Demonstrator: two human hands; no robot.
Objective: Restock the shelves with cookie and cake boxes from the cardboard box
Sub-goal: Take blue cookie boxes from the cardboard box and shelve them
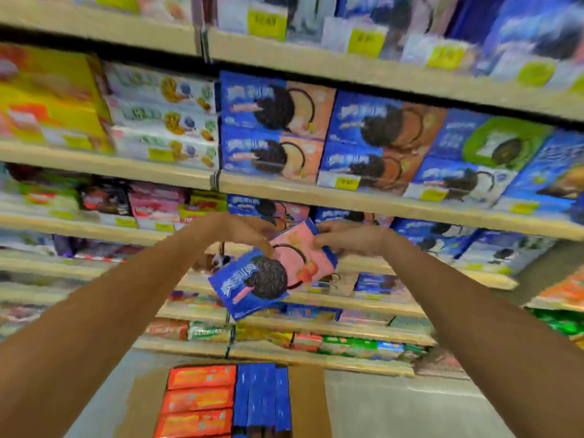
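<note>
A blue and pink cookie box [271, 270] with a dark sandwich cookie printed on it hangs tilted in front of the shelves, at the middle of the view. My left hand [240, 232] grips its upper left edge. My right hand [350, 237] holds its upper right corner. Below, on the floor, the open cardboard box [308, 403] holds several orange boxes [200, 399] on the left and several blue boxes [262, 396] standing on edge beside them. Matching blue and pink boxes [275, 128] are stacked on the shelf above.
Beige shelf boards [379, 200] run across the whole view, packed with cookie and cake boxes. Yellow price tags hang on the shelf edges. Yellow boxes [47, 96] fill the upper left. Grey floor [395, 412] shows to the right of the cardboard box.
</note>
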